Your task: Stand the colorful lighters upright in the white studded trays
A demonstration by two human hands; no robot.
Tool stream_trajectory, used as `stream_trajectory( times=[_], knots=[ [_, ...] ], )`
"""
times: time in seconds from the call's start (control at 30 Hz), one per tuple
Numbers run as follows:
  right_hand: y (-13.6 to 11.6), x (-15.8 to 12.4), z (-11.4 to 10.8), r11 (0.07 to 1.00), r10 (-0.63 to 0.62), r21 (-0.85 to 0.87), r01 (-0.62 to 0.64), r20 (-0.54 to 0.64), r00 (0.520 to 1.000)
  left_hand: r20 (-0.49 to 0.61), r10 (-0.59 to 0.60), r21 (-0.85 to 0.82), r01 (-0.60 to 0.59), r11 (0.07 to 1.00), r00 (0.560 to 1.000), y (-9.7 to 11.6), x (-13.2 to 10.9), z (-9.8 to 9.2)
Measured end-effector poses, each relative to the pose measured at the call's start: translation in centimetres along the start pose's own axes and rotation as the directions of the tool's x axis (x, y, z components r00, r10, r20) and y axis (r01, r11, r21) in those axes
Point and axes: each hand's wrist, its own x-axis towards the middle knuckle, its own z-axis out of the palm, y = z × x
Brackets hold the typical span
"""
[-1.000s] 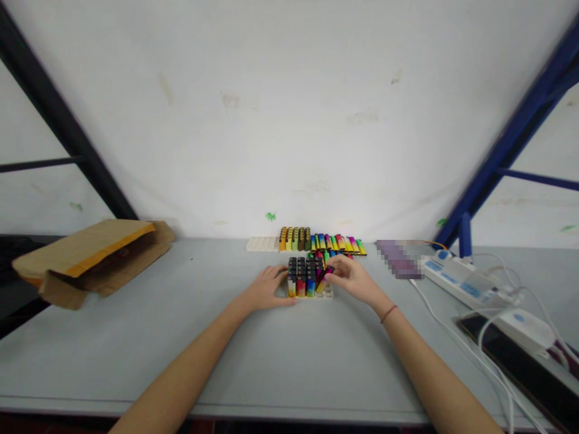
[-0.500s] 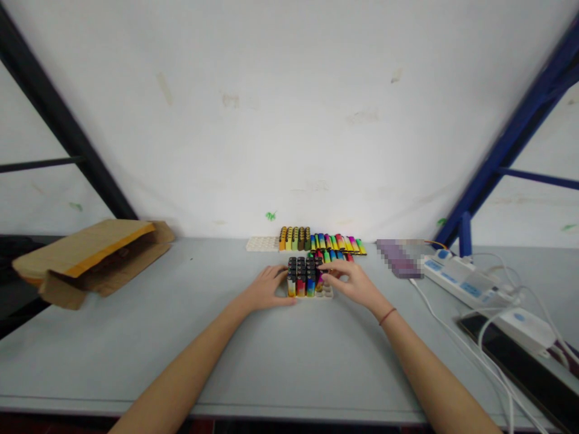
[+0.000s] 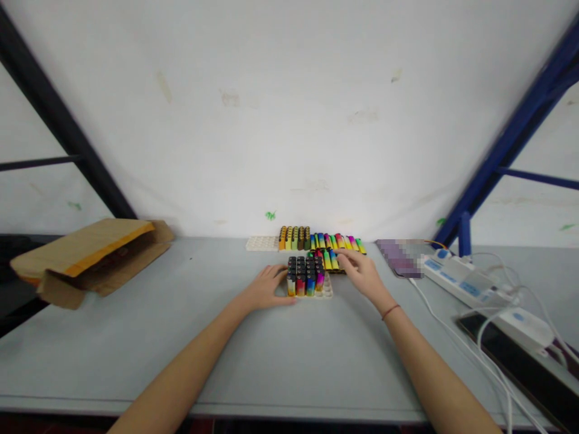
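Note:
Several lighters (image 3: pixel 310 284) with black tops and coloured bodies stand upright in rows in a white holed tray (image 3: pixel 326 293). My left hand (image 3: pixel 265 288) grips this tray at its left side, thumb at the front corner and fingers by the back. Over a row of lying multicoloured lighters (image 3: pixel 327 260) behind the tray is my right hand (image 3: pixel 363 272), its index finger and thumb apart. The fingers hide part of that row, and I see no lighter lifted in them. The tray's right-hand holes show unfilled.
Behind stand lighters with yellow and dark bodies (image 3: pixel 294 239), beside a white holed tray (image 3: pixel 262 243). More colourful lighters (image 3: pixel 339 242) lie along the wall. A paper bag (image 3: pixel 94 250) lies left. To the right are a power strip (image 3: pixel 470 289), white cables (image 3: pixel 446 325) and a dark phone (image 3: pixel 511 361).
My right hand has left the upright lighter at the tray's right side and moved back and right to the lying lighters. My left hand has stayed at the tray.

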Motion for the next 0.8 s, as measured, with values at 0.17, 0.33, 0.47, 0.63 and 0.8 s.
stream_trajectory(
  times=[0.17,0.33,0.47,0.63,0.8],
  knots=[
    [4.2,0.6,-1.8,0.922,0.146,-0.339,-0.185,-0.137,0.98,0.014,-0.009,-0.006,0.009,1.0,1.0,0.1,0.0,-0.1],
    [6.3,0.6,-2.1,0.817,0.212,-0.559,-0.14,0.065,0.975,0.001,-0.005,-0.022,0.005,1.0,1.0,0.1,0.0,-0.1],
    [6.1,0.5,-2.1,0.757,0.294,-0.618,-0.21,0.034,0.955,-0.004,0.0,-0.026,0.0,1.0,1.0,0.0,0.0,-0.1],
    [6.7,0.2,-1.9,0.643,0.353,-0.709,-0.289,-0.06,0.934,0.004,0.0,-0.011,0.0,1.0,1.0,0.0,0.0,-0.1],
    [6.5,0.1,-1.4,0.66,0.358,-0.691,-0.294,-0.055,0.932,-0.002,0.0,-0.023,0.0,1.0,1.0,-0.1,0.0,-0.1]
  ],
)
